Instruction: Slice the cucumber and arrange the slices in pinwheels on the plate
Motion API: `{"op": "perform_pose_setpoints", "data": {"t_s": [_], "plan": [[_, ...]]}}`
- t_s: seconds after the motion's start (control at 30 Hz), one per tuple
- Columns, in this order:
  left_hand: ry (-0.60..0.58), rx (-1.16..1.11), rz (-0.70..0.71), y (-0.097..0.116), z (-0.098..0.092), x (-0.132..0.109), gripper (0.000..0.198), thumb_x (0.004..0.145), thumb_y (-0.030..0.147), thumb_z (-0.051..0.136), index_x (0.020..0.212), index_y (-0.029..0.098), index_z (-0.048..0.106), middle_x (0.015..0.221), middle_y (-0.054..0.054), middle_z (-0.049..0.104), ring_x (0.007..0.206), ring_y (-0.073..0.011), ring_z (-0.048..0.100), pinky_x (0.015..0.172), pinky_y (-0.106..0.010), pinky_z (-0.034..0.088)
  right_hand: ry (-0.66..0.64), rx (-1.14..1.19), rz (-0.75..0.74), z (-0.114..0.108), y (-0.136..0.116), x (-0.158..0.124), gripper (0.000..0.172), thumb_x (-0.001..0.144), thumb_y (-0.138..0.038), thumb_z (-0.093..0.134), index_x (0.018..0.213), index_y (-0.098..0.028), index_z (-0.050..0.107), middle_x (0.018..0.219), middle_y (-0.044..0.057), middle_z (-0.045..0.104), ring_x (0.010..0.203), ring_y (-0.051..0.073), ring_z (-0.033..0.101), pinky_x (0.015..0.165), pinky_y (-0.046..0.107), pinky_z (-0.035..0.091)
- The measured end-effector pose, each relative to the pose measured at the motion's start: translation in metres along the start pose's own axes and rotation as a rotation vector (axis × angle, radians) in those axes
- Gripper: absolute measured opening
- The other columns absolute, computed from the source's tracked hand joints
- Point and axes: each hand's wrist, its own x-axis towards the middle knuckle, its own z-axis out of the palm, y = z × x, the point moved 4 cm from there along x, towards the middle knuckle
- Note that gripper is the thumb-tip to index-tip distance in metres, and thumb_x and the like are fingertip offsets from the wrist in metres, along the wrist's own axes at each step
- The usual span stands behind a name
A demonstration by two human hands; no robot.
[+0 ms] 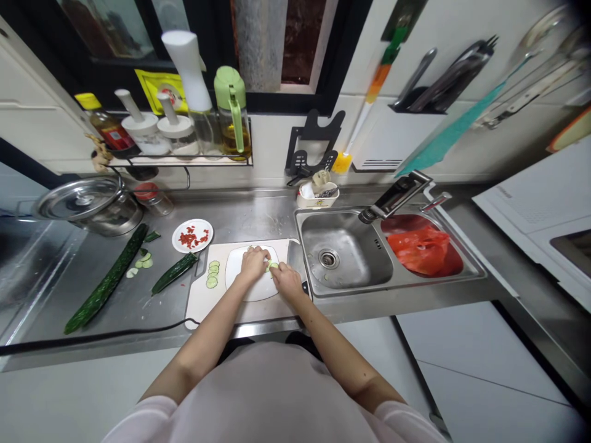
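My left hand point(253, 263) is over a white plate point(252, 290), its fingers closed at thin pale-green cucumber slices point(273, 266). From the right, my right hand point(287, 282) pinches at the same slices, its fingertips close to the left ones. Beneath the plate lies a light cutting board point(207, 304). A short row of cucumber slices point(212, 275) rests on the board's left side. Along its right edge lies a knife point(295, 258), partly hidden by my right hand.
Left of the board lie a cut cucumber piece point(174, 274), a long cucumber point(108, 283), scraps point(144, 261) and a small plate with red bits point(207, 226). A lidded pot point(87, 206) stands behind. A sink point(344, 246) with a faucet point(394, 195) adjoins the right side.
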Motion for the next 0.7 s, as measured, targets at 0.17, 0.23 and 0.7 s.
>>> {"op": "perform_pose_setpoints", "data": {"t_s": [0.17,0.23,0.7], "plan": [[-0.011,-0.020,0.031,0.0035,-0.0020,-0.0013,0.026,0.082,0.017,0.057,0.105,0.025,0.064,0.110,-0.007,0.064,0.108,-0.0253,0.052,0.094,-0.038,0.037,-0.013,0.022,0.001,-0.0006,-0.0008,0.0010,0.032,0.098,-0.028,0.038,0.121,-0.026,0.061,0.110,0.011,0.058,0.103,0.022,0.051,0.077,0.028,0.043],[-0.013,-0.010,0.051,0.0043,-0.0029,-0.0019,0.026,0.082,0.016,0.057,0.105,0.026,0.064,0.111,-0.007,0.064,0.109,-0.0254,0.053,0.096,-0.039,0.036,-0.008,0.030,-0.001,-0.0009,-0.0008,0.0007,0.035,0.099,-0.028,0.037,0.126,-0.027,0.059,0.110,0.011,0.058,0.103,0.022,0.051,0.078,0.028,0.043],[-0.056,-0.074,0.042,0.0053,-0.0045,0.0044,0.019,0.081,0.011,0.046,0.087,0.022,0.060,0.087,-0.003,0.070,0.091,-0.0222,0.061,0.089,-0.038,0.037,-0.022,-0.006,-0.009,-0.0042,-0.0027,0.0001,0.031,0.098,-0.027,0.039,0.120,-0.026,0.061,0.110,0.010,0.058,0.103,0.022,0.051,0.077,0.027,0.044]]}}
